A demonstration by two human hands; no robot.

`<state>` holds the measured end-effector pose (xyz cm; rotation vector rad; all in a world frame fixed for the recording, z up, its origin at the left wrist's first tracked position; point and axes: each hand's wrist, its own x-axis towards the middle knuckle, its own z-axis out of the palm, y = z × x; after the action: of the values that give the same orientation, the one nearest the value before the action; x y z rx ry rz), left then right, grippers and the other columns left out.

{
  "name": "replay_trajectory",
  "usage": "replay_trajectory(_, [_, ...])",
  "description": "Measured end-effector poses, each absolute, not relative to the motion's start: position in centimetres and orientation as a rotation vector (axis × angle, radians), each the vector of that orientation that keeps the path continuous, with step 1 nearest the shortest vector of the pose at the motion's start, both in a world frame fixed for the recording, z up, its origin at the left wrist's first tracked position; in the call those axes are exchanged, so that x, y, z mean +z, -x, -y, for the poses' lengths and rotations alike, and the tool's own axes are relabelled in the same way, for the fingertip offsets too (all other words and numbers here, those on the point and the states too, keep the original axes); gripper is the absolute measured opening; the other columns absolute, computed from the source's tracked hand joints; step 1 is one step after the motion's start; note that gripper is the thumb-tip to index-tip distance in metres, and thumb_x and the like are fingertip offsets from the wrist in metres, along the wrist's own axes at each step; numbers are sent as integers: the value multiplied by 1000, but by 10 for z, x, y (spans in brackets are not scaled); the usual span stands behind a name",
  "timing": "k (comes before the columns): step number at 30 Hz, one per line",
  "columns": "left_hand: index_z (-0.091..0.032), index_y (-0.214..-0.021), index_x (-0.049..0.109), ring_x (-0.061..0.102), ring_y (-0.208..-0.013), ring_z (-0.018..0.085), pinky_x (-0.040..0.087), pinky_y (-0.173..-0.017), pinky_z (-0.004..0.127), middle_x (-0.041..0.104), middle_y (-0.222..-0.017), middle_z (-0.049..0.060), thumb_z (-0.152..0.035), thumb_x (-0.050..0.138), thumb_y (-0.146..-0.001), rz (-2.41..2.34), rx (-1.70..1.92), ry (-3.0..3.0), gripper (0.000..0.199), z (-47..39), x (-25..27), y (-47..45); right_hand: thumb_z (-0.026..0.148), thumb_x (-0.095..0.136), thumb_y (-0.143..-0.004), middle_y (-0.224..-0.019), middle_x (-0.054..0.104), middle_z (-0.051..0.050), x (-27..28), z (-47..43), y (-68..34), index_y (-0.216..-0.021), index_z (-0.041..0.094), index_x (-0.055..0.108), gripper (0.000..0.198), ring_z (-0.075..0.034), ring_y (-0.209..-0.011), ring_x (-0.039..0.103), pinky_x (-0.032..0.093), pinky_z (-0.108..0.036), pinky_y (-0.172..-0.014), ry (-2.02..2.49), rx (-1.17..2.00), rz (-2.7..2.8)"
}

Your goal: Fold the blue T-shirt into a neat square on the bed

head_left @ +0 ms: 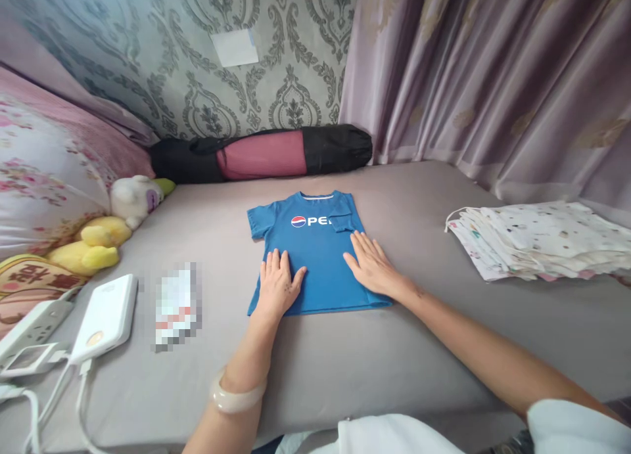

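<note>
The blue shirt [315, 276] lies at our twelve o'clock on the grey sheet [207, 230], one sleeve [342, 222] folded inward. Our left hand [279, 284] and right hand [372, 265] rest flat at its eight and three o'clock, fingers [284, 263] extended, gripping nothing, apparently to keep it smooth.

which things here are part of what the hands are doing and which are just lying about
In hand:
- blue t-shirt, one sleeve folded over its lettering
- left hand and right hand, both resting on it

Lying about:
- stack of patterned cloths
- black-and-pink roll
- white plush toy
- yellow plush toy
- power strip
- white device with a cable
- pixelated item
</note>
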<state>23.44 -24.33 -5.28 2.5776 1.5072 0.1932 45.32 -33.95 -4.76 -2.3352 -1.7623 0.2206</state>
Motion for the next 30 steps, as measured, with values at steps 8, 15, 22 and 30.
replay_trajectory(8, [-4, -142, 36, 24, -142, 33, 23, -114, 46, 30, -151, 23, -51, 38, -93, -1509, 190, -2594, 68, 244, -53, -235, 53, 12, -98, -156, 15, -13, -56, 370, -438, -150, 5, 24, 72, -22, -144, 11, 13, -43, -118, 2338, 154, 1794])
replay_trajectory(15, [-6, -138, 40, 29, -140, 34, 26, -113, 46, 35, -149, 23, -50, 43, -92, -1492, 268, -2606, 64, 245, -53, -234, 50, 15, -99, -153, 27, -15, -50, 366, -441, -146, 6, 35, 67, -25, -141, 22, 15, -48, -116, 2350, 64, 1839])
replay_trajectory(22, [-11, -122, 51, 51, -123, 29, 40, -103, 41, 56, -129, 19, -37, 49, -91, -1435, 608, -2596, 40, 235, -54, -228, 42, 17, -100, -151, 30, -16, -45, 320, -453, -144, 4, 36, 62, -26, -141, 23, 14, -48, -115, 2367, -121, 1779])
replay_trajectory(30, [-15, -112, 52, 60, -107, 24, 47, -91, 36, 65, -111, 12, -27, 49, -91, -1422, 692, -2551, 24, 231, -50, -225, 46, 21, -98, -155, 18, -16, -53, 259, -457, -148, 1, 27, 68, -27, -143, 15, 14, -46, -116, 2409, -64, 1801])
